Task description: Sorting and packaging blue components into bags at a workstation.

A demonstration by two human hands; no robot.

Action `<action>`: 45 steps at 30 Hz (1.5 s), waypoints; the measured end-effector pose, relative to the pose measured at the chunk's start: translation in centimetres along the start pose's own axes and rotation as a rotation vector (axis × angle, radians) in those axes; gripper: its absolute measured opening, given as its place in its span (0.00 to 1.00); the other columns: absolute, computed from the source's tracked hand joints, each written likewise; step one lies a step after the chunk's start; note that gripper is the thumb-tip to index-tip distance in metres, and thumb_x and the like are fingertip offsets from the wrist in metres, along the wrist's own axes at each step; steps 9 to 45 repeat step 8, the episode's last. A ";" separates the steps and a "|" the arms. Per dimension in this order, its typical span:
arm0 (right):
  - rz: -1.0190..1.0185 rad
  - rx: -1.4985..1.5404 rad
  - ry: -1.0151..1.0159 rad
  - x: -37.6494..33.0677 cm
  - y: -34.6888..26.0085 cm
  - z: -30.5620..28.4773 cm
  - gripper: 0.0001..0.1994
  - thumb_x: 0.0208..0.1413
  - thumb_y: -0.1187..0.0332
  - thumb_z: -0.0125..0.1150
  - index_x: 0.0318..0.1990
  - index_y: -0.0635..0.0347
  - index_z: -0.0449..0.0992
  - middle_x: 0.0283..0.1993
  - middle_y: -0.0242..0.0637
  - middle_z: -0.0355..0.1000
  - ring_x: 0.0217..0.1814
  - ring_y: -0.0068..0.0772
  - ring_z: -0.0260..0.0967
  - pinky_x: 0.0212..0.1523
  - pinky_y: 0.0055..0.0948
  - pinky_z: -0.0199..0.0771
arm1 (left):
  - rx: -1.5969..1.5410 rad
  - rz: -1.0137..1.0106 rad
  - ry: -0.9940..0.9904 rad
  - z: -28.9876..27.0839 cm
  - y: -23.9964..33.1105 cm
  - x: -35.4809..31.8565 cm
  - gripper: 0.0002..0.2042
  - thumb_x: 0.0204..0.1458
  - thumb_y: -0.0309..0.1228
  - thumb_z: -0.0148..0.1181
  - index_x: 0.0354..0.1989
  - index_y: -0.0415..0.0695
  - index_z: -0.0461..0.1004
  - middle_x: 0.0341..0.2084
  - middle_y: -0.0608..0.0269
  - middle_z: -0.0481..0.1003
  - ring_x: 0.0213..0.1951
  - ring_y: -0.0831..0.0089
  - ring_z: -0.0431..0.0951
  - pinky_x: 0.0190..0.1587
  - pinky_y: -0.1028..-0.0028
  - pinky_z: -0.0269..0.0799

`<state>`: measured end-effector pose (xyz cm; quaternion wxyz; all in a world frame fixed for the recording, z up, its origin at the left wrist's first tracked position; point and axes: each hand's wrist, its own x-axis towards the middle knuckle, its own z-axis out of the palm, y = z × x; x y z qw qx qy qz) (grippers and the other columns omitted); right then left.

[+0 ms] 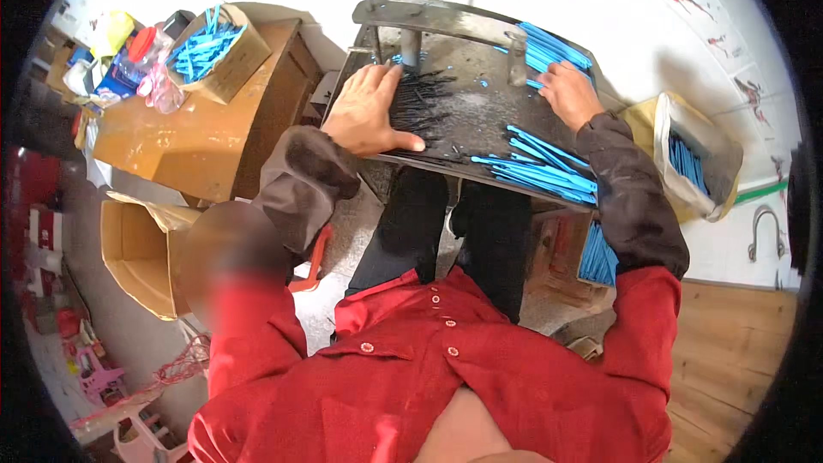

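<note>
1. My left hand (370, 111) lies flat and open on the dark metal work plate (467, 111), palm down, fingers spread and gripping nothing. Its fingertips rest on a heap of thin black sticks (422, 101) spread over the left half of the plate.
2. My right hand (567, 93) sits at the far right corner of the plate, fingers curled down onto a bundle of blue sticks (549, 51). I cannot tell whether the fingers actually close around any of them.
3. More loose blue sticks (540, 167) lie fanned along the near right edge of the plate, just beside my right sleeve.
4. Two short metal posts (411, 47) stand upright at the far side of the plate, between my hands.
5. Left of the plate stands a wooden table (184, 141), and on it an open cardboard box (214, 51) filled with blue sticks.
6. Right of the plate, well apart from my hands, a sack (690, 163) holds further blue sticks.
</note>
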<state>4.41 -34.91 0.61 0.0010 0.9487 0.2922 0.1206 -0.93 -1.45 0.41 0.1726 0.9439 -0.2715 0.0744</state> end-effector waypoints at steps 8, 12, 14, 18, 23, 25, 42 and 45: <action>0.043 0.055 0.073 -0.5 -3.1 -3.9 0.07 0.47 0.73 0.49 0.35 0.57 0.71 0.30 0.37 0.62 0.37 0.39 0.63 0.32 0.34 0.66 | 0.051 0.411 0.009 -0.1 2.5 1.7 0.28 0.33 0.38 0.65 0.47 0.49 0.67 0.33 0.59 0.65 0.40 0.63 0.64 0.44 0.62 0.58; 0.043 0.055 0.073 -0.5 -3.1 -3.9 0.07 0.47 0.73 0.49 0.35 0.57 0.71 0.30 0.37 0.62 0.37 0.39 0.63 0.32 0.34 0.66 | 0.051 0.411 0.009 -0.1 2.5 1.7 0.28 0.33 0.38 0.65 0.47 0.49 0.67 0.33 0.59 0.65 0.40 0.63 0.64 0.44 0.62 0.58; 0.043 0.055 0.073 -0.5 -3.1 -3.9 0.07 0.47 0.73 0.49 0.35 0.57 0.71 0.30 0.37 0.62 0.37 0.39 0.63 0.32 0.34 0.66 | 0.051 0.411 0.009 -0.1 2.5 1.7 0.28 0.33 0.38 0.65 0.47 0.49 0.67 0.33 0.59 0.65 0.40 0.63 0.64 0.44 0.62 0.58; 0.043 0.055 0.073 -0.5 -3.1 -3.9 0.07 0.47 0.73 0.49 0.35 0.57 0.71 0.30 0.37 0.62 0.37 0.39 0.63 0.32 0.34 0.66 | 0.051 0.411 0.009 -0.1 2.5 1.7 0.28 0.33 0.38 0.65 0.47 0.49 0.67 0.33 0.59 0.65 0.40 0.63 0.64 0.44 0.62 0.58; 0.043 0.055 0.073 -0.5 -3.1 -3.9 0.07 0.47 0.73 0.49 0.35 0.57 0.71 0.30 0.37 0.62 0.37 0.39 0.63 0.32 0.34 0.66 | 0.051 0.411 0.009 -0.1 2.5 1.7 0.28 0.33 0.38 0.65 0.47 0.49 0.67 0.33 0.59 0.65 0.40 0.63 0.64 0.44 0.62 0.58; 0.043 0.055 0.073 -0.5 -3.1 -3.9 0.07 0.47 0.73 0.49 0.35 0.57 0.71 0.30 0.37 0.62 0.37 0.39 0.63 0.32 0.34 0.66 | 0.051 0.411 0.009 -0.1 2.5 1.7 0.28 0.33 0.38 0.65 0.47 0.49 0.67 0.33 0.59 0.65 0.40 0.63 0.64 0.44 0.62 0.58; 0.043 0.055 0.073 -0.5 -3.1 -3.9 0.07 0.47 0.73 0.49 0.35 0.57 0.71 0.30 0.37 0.62 0.37 0.39 0.63 0.32 0.34 0.66 | 0.051 0.411 0.009 -0.1 2.5 1.7 0.28 0.33 0.38 0.65 0.47 0.49 0.67 0.33 0.59 0.65 0.40 0.63 0.64 0.44 0.62 0.58; 0.043 0.055 0.073 -0.5 -3.1 -3.9 0.07 0.47 0.73 0.49 0.35 0.57 0.71 0.30 0.37 0.62 0.37 0.39 0.63 0.32 0.34 0.66 | 0.051 0.411 0.009 -0.1 2.5 1.7 0.28 0.33 0.38 0.65 0.47 0.49 0.67 0.33 0.59 0.65 0.40 0.63 0.64 0.44 0.62 0.58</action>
